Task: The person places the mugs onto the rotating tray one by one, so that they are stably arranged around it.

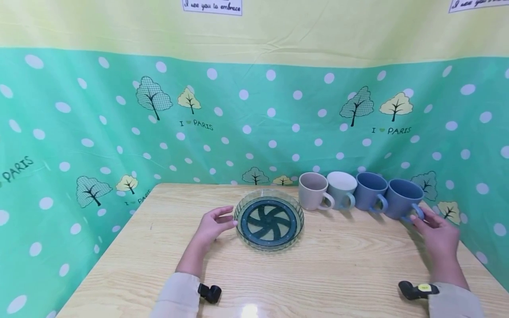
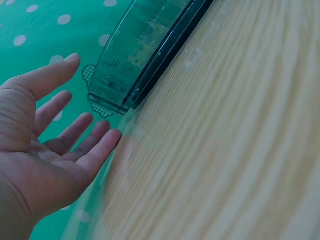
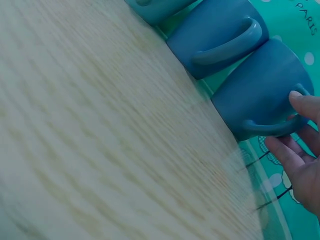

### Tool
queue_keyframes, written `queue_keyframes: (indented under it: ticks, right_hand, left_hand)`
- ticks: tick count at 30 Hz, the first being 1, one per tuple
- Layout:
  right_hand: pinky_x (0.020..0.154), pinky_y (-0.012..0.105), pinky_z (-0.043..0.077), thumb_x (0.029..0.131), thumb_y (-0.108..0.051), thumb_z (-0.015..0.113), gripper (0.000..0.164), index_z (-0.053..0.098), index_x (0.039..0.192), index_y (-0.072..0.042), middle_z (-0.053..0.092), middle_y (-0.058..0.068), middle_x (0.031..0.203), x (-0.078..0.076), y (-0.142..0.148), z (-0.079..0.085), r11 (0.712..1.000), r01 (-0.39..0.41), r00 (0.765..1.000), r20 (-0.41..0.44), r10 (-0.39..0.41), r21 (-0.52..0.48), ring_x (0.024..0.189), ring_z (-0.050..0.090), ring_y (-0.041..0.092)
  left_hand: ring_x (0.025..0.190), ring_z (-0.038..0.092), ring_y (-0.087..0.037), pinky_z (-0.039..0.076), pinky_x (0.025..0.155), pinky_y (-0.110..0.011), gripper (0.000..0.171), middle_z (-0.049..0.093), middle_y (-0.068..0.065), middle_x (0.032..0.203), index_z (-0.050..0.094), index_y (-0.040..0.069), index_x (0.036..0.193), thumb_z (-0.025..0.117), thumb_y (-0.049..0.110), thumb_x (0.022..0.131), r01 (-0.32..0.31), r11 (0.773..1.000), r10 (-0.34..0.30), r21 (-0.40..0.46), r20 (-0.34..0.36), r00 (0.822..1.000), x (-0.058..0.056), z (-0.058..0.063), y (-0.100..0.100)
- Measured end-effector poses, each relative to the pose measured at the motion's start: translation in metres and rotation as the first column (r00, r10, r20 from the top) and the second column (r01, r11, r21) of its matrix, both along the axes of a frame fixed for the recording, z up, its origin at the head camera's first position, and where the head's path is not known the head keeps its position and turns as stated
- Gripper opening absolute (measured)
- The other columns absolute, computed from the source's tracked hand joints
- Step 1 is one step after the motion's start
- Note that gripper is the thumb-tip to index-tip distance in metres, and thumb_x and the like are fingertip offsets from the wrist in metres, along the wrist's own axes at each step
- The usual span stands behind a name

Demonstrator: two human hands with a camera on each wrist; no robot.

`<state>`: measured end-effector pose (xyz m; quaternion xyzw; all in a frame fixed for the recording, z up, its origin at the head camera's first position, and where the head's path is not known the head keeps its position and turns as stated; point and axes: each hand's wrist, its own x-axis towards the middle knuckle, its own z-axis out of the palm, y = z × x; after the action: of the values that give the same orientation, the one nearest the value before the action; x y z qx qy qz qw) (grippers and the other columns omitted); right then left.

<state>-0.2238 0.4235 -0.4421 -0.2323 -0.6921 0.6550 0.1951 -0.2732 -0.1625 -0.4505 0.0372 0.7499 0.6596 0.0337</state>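
Observation:
My right hand [image 1: 441, 234] holds the handle of the rightmost dark blue mug [image 1: 403, 198], which stands upright on the table. In the right wrist view, the thumb lies on the mug's handle [image 3: 270, 127] and fingers reach behind it. A round see-through tray [image 1: 299, 221] with a dark ring and curved spokes in its base lies left of the mugs. At the tray's left rim is my left hand [image 1: 212, 227], fingers loosely spread. The left wrist view shows that hand empty, a little apart from the tray's side [image 2: 112, 82].
Left of the held mug, another blue mug [image 1: 367, 194], a grey-green mug with a white inside [image 1: 338, 194] and a pinkish-grey mug [image 1: 310, 196] stand in a close row. Behind the wooden table [image 1: 302, 282] hangs a green dotted curtain [image 1: 238, 115].

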Motion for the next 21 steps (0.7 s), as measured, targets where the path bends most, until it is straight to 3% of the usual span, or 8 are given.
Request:
queue_keyframes:
  ticks: [7, 14, 21]
  right_hand:
    - [0.058, 0.007, 0.052, 0.082, -0.024, 0.079, 0.061, 0.056, 0.137, -0.010, 0.059, -0.024, 0.079, -0.004, -0.002, -0.004, 0.998, 0.038, 0.999, -0.012, -0.039, -0.050, 0.067, 0.061, -0.011]
    - [0.057, 0.008, 0.052, 0.083, -0.018, 0.078, 0.033, 0.069, 0.115, -0.021, 0.061, -0.024, 0.071, -0.005, -0.005, -0.003, 0.991, 0.075, 0.996, -0.030, -0.078, -0.110, 0.062, 0.063, -0.008]
    - [0.058, 0.009, 0.053, 0.082, -0.016, 0.079, 0.030, 0.070, 0.109, -0.025, 0.061, -0.020, 0.073, -0.003, -0.009, -0.001, 0.967, 0.151, 0.986, -0.036, -0.162, -0.206, 0.063, 0.063, -0.007]
  left_hand:
    - [0.121, 0.056, -0.033, 0.048, 0.101, -0.041, 0.066, 0.056, -0.017, 0.136, 0.052, 0.004, 0.139, 0.080, 0.005, 0.079, 0.006, 1.000, -0.006, 0.005, -0.009, 1.000, -0.002, -0.003, 0.007]
    - [0.124, 0.053, -0.033, 0.044, 0.105, -0.043, 0.067, 0.057, -0.018, 0.134, 0.051, 0.000, 0.138, 0.080, 0.007, 0.079, 0.005, 1.000, -0.005, -0.031, 0.003, 1.000, -0.002, -0.004, 0.011]
    - [0.125, 0.052, -0.033, 0.044, 0.105, -0.044, 0.067, 0.056, -0.017, 0.136, 0.051, 0.001, 0.139, 0.081, 0.008, 0.078, 0.010, 0.999, -0.010, -0.037, 0.009, 1.000, -0.001, -0.007, 0.011]
